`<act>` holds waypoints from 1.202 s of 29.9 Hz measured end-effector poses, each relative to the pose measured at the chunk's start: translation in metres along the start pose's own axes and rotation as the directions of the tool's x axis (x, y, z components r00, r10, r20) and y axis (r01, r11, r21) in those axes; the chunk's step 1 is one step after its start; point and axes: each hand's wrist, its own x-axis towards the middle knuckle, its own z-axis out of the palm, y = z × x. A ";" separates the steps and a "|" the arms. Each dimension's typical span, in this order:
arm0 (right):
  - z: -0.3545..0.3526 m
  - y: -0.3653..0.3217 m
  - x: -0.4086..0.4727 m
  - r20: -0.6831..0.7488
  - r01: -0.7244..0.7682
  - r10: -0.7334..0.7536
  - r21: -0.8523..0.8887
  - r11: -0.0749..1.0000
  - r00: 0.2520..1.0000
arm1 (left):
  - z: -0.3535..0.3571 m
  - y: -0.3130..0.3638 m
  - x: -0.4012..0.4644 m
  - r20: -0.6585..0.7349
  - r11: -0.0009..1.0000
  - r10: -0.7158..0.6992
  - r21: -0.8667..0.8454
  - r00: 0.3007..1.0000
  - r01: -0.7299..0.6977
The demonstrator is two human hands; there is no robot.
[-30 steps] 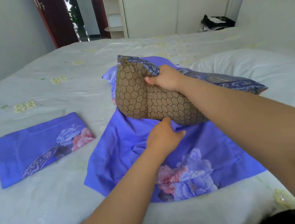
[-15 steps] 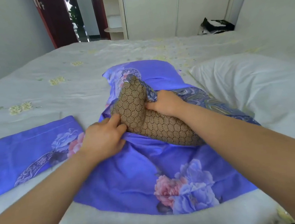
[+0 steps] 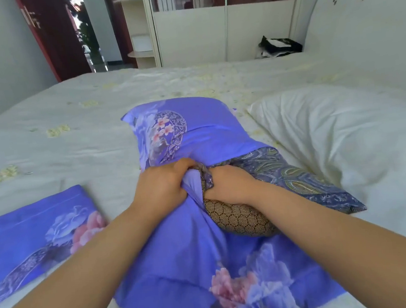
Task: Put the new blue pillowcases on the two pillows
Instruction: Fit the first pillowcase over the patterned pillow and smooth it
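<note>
White bedding with pale yellow flower patches covers the wide bed that fills the head view, running back to a white wardrobe with a shelf unit beside it and a dark red door standing open at the far left. A black and white bag sits at the bed's far right corner, next to the curved white headboard wall. A bare white pillow lies on the right side of the bed.

At the middle, a brown honeycomb-patterned pillow is partly inside a blue floral pillowcase. Its long axis runs from near the person away toward the wardrobe, tilted slightly left; the far end is already covered, the near end shows bare. A paisley blue cover trails off its right side toward the white pillow. The case's open end spreads flat toward the person.

The left hand has its fingers curled tight on a bunched fold of the blue pillowcase. The right hand grips the pillow, fingers wrapped over its top edge, touching the left hand's fold.

A second folded pillowcase lies flat at the left, well apart.
</note>
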 end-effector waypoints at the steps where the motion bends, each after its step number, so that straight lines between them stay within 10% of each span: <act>1: -0.001 0.001 -0.006 0.022 -0.007 0.005 0.074 0.997 1.000 | -0.004 0.003 -0.002 0.110 0.999 -0.039 -0.004 0.993 0.040; 6: 0.003 -0.004 -0.046 0.032 -0.020 0.012 0.274 0.962 0.999 | -0.039 0.022 -0.002 0.726 0.988 0.010 0.097 0.688 -0.117; 9: 0.011 -0.008 -0.068 0.074 0.090 -0.110 0.237 0.967 0.991 | -0.058 0.037 -0.002 0.856 0.947 -0.025 0.185 0.516 -0.262; 12: 0.004 -0.005 -0.080 0.024 0.100 -0.110 0.271 0.957 0.994 | -0.066 0.039 -0.012 0.589 0.720 0.320 0.359 0.742 -0.594; 16: -0.006 -0.011 -0.084 -0.009 0.187 -0.197 0.352 0.917 0.980 | -0.065 0.043 -0.022 0.073 0.682 0.645 0.393 0.760 -0.617; 21: -0.005 -0.006 -0.090 0.097 0.140 -0.192 0.395 0.908 0.977 | -0.062 0.073 0.002 0.235 0.915 0.307 0.192 0.922 -0.354; 26: 0.006 -0.006 -0.105 -0.034 0.084 -0.077 0.523 0.848 0.996 | -0.049 0.041 0.000 0.442 0.977 -0.062 0.210 0.895 -0.036; 32: -0.015 -0.021 -0.130 -0.507 0.045 -0.122 -0.161 0.986 0.853 | -0.046 0.014 -0.017 0.438 0.977 -0.210 0.073 0.874 0.199; 36: -0.041 -0.018 -0.161 -0.642 -0.305 0.181 -0.087 0.948 0.745 | -0.048 -0.002 -0.027 0.439 0.919 -0.325 -0.064 0.837 0.390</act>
